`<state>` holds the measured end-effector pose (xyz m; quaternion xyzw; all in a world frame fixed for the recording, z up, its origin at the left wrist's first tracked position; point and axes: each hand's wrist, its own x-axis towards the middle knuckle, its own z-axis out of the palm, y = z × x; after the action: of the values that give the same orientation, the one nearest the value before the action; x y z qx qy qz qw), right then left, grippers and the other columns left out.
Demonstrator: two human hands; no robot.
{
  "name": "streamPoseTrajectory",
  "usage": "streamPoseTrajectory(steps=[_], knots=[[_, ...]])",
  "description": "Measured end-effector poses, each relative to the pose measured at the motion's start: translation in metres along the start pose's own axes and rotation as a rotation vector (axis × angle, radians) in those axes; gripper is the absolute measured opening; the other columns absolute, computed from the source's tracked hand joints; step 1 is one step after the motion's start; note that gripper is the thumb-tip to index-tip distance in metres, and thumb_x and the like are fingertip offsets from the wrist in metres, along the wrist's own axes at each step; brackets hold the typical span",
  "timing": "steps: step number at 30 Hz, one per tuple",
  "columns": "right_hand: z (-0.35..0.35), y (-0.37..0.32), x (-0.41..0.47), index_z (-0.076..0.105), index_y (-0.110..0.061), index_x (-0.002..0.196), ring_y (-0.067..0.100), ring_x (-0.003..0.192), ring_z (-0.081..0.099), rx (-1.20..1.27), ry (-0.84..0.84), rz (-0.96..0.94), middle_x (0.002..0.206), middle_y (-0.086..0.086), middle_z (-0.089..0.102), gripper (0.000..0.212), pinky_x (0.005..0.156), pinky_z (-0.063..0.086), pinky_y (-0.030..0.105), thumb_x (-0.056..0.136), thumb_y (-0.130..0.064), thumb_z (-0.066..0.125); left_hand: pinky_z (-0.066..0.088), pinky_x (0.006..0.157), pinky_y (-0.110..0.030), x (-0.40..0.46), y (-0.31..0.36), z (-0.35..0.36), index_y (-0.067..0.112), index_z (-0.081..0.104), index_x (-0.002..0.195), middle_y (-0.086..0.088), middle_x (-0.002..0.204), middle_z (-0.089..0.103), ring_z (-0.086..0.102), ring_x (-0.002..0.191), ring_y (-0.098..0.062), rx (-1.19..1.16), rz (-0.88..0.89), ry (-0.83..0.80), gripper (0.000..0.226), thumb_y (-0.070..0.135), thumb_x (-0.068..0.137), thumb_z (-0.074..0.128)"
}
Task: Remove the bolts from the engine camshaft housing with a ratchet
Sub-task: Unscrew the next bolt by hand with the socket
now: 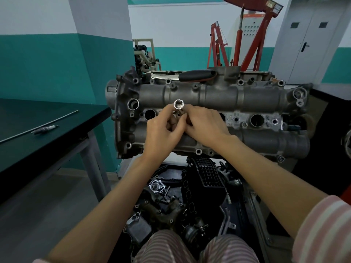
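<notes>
At the centre of the frame we hold a shiny metal socket between both hands, its open end turned up toward the camera. Our left hand curls its fingers round the lower part of the socket, and our right hand pinches it from the right side with the fingertips; what lies under the socket inside the two grips we cannot tell.

Both hands hover over the middle of the camshaft housing, a grey cast part that fills the centre band of the frame from left to right. Bolt holes and bosses dot its edges, and round plug wells open along its middle line.

The ratchet lies untouched along the upper edge of the housing, above our hands: chrome head to the left, black handle with a red trim to the right.

At the left of the frame stands a dark table; on it lie a spark plug and a long thin rod that runs slantwise just beside it. In the upper right of the frame stands a red engine hoist. At the bottom centre, below the housing, sits a heap of dark engine parts, and our striped trousers show at the bottom edge.
</notes>
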<state>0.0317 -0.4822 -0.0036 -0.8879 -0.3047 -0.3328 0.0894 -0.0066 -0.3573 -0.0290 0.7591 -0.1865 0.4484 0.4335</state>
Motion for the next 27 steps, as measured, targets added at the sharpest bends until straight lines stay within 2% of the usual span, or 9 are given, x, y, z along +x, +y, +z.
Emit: streamPoseTrajectory(steps=[4,6,8,11,14,17,19,23,27], knots=[[-0.0017,-0.0016,-0.0013,0.036,-0.017,0.083,0.024,0.066,0.053,0.023,-0.016,0.039,0.080,0.003,0.060,0.024,0.048,0.023,0.030,0.090,-0.038,0.045,0.029,0.048,-0.012,-0.0006,-0.0043,0.0025,0.005,0.058,0.086,-0.001,0.049,0.041,0.036,0.046,-0.007,-0.013,-0.025,0.038,0.014,0.018,0.087,0.064],[-0.0017,-0.0010,-0.0002,0.042,-0.018,0.076,0.020,0.058,0.046,0.018,-0.038,0.085,0.065,-0.002,0.052,0.028,0.043,0.021,0.025,0.089,-0.043,0.046,0.030,0.048,-0.011,0.0001,-0.0057,0.0043,0.005,0.054,0.080,0.005,0.048,0.038,0.036,0.046,-0.006,-0.037,-0.051,0.070,0.022,0.021,0.085,0.067],[-0.0011,0.0000,0.0011,0.054,-0.017,0.072,0.021,0.059,0.051,-0.023,-0.062,0.100,0.061,-0.002,0.051,0.035,0.042,0.021,0.024,0.090,-0.045,0.043,0.030,0.049,-0.011,0.0006,-0.0057,0.0053,0.008,0.051,0.077,0.010,0.048,0.037,0.036,0.046,-0.005,-0.062,-0.076,0.075,0.025,0.023,0.084,0.069],[0.0001,0.0008,0.0011,0.064,-0.015,0.088,0.027,0.072,0.061,-0.059,-0.045,0.053,0.076,0.006,0.065,0.034,0.050,0.026,0.029,0.094,-0.040,0.041,0.030,0.049,-0.010,-0.0005,-0.0045,0.0049,0.017,0.047,0.077,0.012,0.048,0.038,0.037,0.046,-0.003,-0.075,-0.073,0.047,0.023,0.022,0.084,0.068],[0.0012,0.0001,-0.0002,0.055,-0.012,0.097,0.032,0.080,0.062,-0.037,-0.022,0.025,0.089,0.009,0.066,0.027,0.056,0.028,0.030,0.094,-0.034,0.041,0.029,0.049,-0.008,-0.0010,-0.0008,0.0018,0.034,0.044,0.082,0.011,0.048,0.037,0.038,0.045,-0.002,-0.016,-0.026,0.001,0.027,0.018,0.086,0.065],[0.0007,-0.0015,-0.0012,0.039,-0.015,0.089,0.030,0.071,0.060,-0.001,-0.027,0.029,0.084,0.007,0.063,0.021,0.051,0.026,0.031,0.092,-0.035,0.041,0.029,0.048,-0.011,-0.0009,-0.0024,0.0010,0.015,0.058,0.096,0.009,0.048,0.038,0.038,0.045,-0.004,0.005,-0.027,-0.013,0.008,0.017,0.088,0.060],[-0.0011,-0.0024,-0.0012,0.034,-0.017,0.085,0.025,0.060,0.053,0.020,-0.036,0.059,0.074,0.004,0.059,0.024,0.048,0.024,0.030,0.091,-0.038,0.042,0.030,0.047,-0.015,-0.0006,-0.0045,0.0022,0.004,0.059,0.093,0.003,0.049,0.041,0.038,0.046,-0.007,0.018,-0.035,0.002,0.017,0.020,0.088,0.060],[-0.0014,-0.0014,0.0002,0.051,-0.017,0.069,0.020,0.057,0.045,-0.039,-0.068,0.099,0.057,-0.002,0.047,0.036,0.044,0.022,0.026,0.090,-0.045,0.043,0.032,0.047,-0.013,-0.0002,-0.0063,0.0067,0.002,0.054,0.082,-0.004,0.052,0.046,0.038,0.048,-0.008,-0.013,-0.069,0.047,0.025,0.025,0.086,0.065],[0.0004,-0.0004,-0.0002,0.063,-0.012,0.087,0.028,0.076,0.061,-0.078,-0.057,0.039,0.080,0.008,0.065,0.036,0.055,0.028,0.029,0.095,-0.038,0.039,0.031,0.049,-0.010,-0.0004,-0.0054,0.0079,0.011,0.052,0.078,0.006,0.051,0.042,0.039,0.047,-0.005,-0.037,-0.087,0.051,0.022,0.025,0.085,0.067]])
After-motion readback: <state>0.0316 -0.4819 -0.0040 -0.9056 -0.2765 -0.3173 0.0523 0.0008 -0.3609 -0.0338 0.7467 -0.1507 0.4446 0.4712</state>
